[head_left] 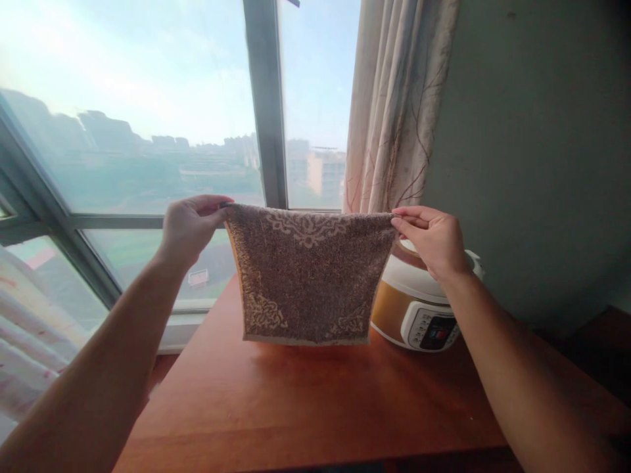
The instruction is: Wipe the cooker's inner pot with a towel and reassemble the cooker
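Nearest the camera, two bare forearms are seen reaching forward over a reddish-brown wooden counter (305,407). Above the counter, a brown terry towel with a pale ornamental border (308,276) is held up in the air, spread flat and hanging down, its lower edge just above the wood and not touching it. The towel's upper left corner is pinched by the left hand (190,226), whose thumb and fingers (217,200) are pressed together on the cloth. The upper right corner is pinched in the same way by the right hand (434,240), the fingers (411,213) being closed on the hem. The top edge is stretched nearly level between the two hands.

Behind the towel, to the right, a white and gold electric pressure cooker with a small control panel (419,309) is set on the counter, partly hidden by the cloth and the right wrist. Farther back, a grey-framed window (269,105) is seen, with hazy buildings beyond the glass. A pale curtain with a branch pattern (394,105) hangs at its right, beside a grey-green wall (537,151).
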`<state>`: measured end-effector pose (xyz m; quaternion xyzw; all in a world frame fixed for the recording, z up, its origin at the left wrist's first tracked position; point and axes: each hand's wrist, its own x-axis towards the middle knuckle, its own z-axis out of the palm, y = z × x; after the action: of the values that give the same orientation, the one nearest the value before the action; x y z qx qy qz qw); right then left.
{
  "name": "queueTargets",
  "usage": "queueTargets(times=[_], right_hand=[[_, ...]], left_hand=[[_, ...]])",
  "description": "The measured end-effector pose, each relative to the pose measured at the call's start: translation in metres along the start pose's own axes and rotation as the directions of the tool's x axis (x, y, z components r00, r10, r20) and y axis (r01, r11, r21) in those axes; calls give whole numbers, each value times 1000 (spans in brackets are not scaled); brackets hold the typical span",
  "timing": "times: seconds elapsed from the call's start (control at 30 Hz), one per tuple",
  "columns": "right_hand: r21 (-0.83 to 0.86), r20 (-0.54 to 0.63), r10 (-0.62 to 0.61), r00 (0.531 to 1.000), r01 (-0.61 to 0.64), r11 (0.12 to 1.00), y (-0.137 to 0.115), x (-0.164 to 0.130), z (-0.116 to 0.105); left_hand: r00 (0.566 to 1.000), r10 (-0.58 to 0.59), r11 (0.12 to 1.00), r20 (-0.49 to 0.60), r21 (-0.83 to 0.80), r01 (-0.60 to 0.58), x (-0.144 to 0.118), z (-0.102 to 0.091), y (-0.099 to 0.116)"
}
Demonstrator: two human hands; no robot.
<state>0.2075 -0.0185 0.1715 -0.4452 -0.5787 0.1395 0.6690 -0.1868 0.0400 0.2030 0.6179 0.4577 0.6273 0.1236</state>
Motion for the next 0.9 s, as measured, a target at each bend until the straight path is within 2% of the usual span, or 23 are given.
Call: queueTargets(times=[0.1, 0.2, 0.27, 0.33, 0.5, 0.6, 0.67, 0.73, 0.8, 0.9], right_hand=[[-191, -32, -236, 971, 226, 955, -3, -3, -5], [-392, -33, -454, 890, 406, 825, -6, -7, -9], [-482, -21, -530, 848, 456, 748, -8, -8, -12], [-533, -10, -550, 835, 461, 710, -9, -9, -13], [-645, 61, -536, 842, 443, 623, -12, -10, -13], [-696, 95, -460, 883, 389, 603, -15, -11, -12], [-708, 100, -385, 918, 337, 621, -17, -11, -12], [-675, 98, -302, 948, 286, 680, -18, -11, -11], [-580, 92, -221, 971, 233, 781, -20, -11, -11], [-290, 98, -64, 993, 90, 953, -23, -12, -11]], left_hand=[[1000, 10, 999, -7, 34, -10, -2, -3, 4], [999, 31, 996, -20, 82, -30, -2, -6, 6], [999, 46, 994, -22, 102, -44, 0, -7, 6], [998, 60, 992, -24, 117, -57, 1, -7, 5], [995, 94, 981, -36, 172, -86, 3, -4, 4], [993, 105, 969, -49, 231, -91, 4, -3, 5], [992, 115, 966, -53, 238, -99, 4, -2, 4], [990, 132, 964, -53, 240, -115, 6, -3, 0], [989, 140, 960, -54, 253, -123, 7, -4, -4], [987, 150, 956, -61, 263, -129, 8, -6, -8]])
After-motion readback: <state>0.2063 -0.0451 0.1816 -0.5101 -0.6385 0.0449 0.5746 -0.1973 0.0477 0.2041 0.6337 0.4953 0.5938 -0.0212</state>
